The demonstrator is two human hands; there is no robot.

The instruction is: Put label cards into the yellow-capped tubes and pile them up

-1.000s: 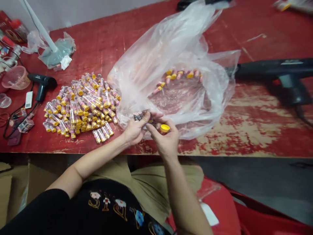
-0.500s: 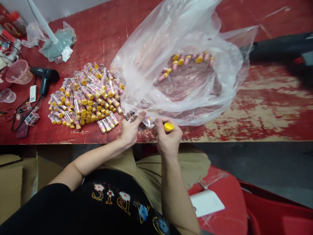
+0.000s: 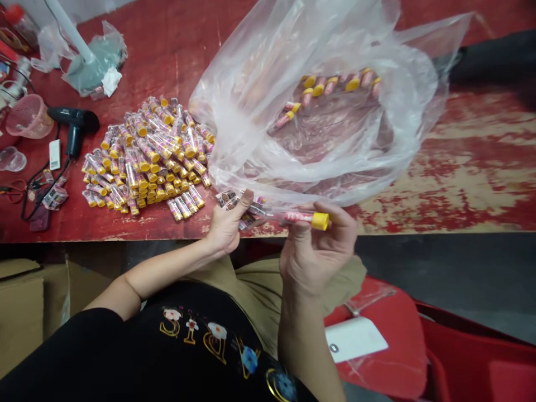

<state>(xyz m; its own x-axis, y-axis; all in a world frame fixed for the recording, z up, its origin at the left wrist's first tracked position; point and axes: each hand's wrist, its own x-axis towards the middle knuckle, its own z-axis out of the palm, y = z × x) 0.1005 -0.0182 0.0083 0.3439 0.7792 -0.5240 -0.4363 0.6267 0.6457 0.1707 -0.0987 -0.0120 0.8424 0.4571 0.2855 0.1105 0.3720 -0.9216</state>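
In the head view, we are seeing the right hand (image 3: 317, 251) grasping a small pink tube with a yellow cap (image 3: 299, 216) just right of the frame's centre, while the left hand (image 3: 225, 228), left of centre, is pinching printed clear plastic wrappers (image 3: 256, 210) under its thumb. On the frame's left side, we are noticing a heap of clear-wrapped, yellow-ended tubes (image 3: 148, 152) resting on a worn red table (image 3: 481, 195), and a large translucent plastic bag (image 3: 228, 111) is lying across the upper middle.
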